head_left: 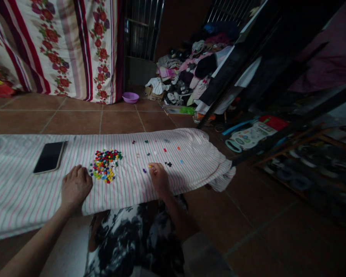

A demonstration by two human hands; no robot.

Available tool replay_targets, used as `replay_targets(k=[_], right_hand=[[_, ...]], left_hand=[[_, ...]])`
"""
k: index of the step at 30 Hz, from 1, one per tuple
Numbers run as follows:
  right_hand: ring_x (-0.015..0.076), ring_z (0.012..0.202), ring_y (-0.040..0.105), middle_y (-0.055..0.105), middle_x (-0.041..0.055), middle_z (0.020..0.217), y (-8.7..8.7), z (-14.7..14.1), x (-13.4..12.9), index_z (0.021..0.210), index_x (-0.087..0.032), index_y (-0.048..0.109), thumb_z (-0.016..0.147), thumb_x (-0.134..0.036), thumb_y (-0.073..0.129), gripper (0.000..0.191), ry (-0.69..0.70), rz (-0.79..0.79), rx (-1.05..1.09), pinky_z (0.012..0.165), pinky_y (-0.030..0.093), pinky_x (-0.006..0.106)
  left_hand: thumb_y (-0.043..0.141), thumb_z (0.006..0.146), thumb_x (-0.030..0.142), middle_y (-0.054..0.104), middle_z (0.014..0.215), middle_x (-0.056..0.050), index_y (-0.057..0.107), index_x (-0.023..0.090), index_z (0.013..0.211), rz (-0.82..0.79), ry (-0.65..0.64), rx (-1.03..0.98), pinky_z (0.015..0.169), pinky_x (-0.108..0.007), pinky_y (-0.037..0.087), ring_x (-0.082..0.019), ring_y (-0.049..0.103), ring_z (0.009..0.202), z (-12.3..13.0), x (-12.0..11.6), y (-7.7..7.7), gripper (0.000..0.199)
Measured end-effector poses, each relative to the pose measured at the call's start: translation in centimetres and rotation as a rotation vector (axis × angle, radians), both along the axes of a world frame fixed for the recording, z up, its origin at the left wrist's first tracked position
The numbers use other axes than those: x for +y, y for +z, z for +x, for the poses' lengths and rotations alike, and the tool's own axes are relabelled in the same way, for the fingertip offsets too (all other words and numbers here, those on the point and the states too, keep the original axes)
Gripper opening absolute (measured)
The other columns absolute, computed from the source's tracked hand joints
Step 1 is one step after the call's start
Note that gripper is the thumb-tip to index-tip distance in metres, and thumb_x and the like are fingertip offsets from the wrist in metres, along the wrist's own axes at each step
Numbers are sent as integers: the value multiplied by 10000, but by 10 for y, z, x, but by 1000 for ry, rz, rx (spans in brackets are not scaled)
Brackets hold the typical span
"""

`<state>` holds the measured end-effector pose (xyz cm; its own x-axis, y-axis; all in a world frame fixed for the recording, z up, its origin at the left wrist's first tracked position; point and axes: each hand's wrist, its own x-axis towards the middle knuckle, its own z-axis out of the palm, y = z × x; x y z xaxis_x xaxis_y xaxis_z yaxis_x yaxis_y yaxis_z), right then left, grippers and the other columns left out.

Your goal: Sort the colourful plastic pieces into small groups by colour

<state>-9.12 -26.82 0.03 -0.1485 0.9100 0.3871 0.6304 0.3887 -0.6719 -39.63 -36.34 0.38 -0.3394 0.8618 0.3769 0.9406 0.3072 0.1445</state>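
Black-and-white garment [135, 246], pink-striped sheet [190, 161], brown tiled floor [75, 121] beyond

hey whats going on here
A person is working over a striped cloth with small coloured pieces on it. Most of the pieces lie in a heap, and the left hand rests curled on the cloth just beside it. The right hand is farther along among a loose scatter of pieces, its fingertips at a yellow piece. A black smartphone lies on the cloth to the left.
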Motion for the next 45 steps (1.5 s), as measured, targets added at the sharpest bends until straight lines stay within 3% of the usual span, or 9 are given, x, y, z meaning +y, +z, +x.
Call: replay_targets(k=[5,9,21,29,39,45], right_hand=[[208,862,628,695,87,938,-14,35,10,960,-194,688,854,-241,441,274,-158,15,12,806,512,325],[220,874,643,704,104,963,-25,43,13,991,-178,676,818,-237,451,289,-194,-10,20,805,525,342],[205,899,649,684,104,998,-36,51,19,1009,-177,678,845,-226,455,281,-113,-33,45,790,562,329],[207,901,628,611,111,1153,-37,51,24,1231,-197,630,781,-226,637,451,-28,-82,-60,824,560,369],[212,912,610,638,90,992,-34,44,35,1023,-191,721,824,-159,591,240,66,-42,-176,860,518,343],[216,915,613,642,92,988,-34,41,33,1008,-188,716,836,-173,584,217,47,0,-171,862,515,357]], left_hand=[[396,889,255,621,1255,-204,596,126,1053,21,9,-4,953,-498,472,-346,581,1176,1,0,0,289],[406,881,249,615,1266,-206,600,122,1059,19,10,-8,962,-504,469,-346,580,1178,2,0,0,292],[404,881,242,626,1248,-194,598,112,1055,-22,22,14,926,-454,473,-330,599,1142,4,0,4,290],[401,891,247,629,1255,-184,598,108,1052,-38,24,53,929,-431,464,-321,598,1152,3,0,3,289],[391,900,234,634,1244,-179,603,120,1027,-32,22,52,933,-441,471,-317,604,1150,2,0,1,273],[397,892,248,616,1279,-195,601,107,1062,-20,24,31,951,-459,461,-329,591,1168,2,0,0,300]])
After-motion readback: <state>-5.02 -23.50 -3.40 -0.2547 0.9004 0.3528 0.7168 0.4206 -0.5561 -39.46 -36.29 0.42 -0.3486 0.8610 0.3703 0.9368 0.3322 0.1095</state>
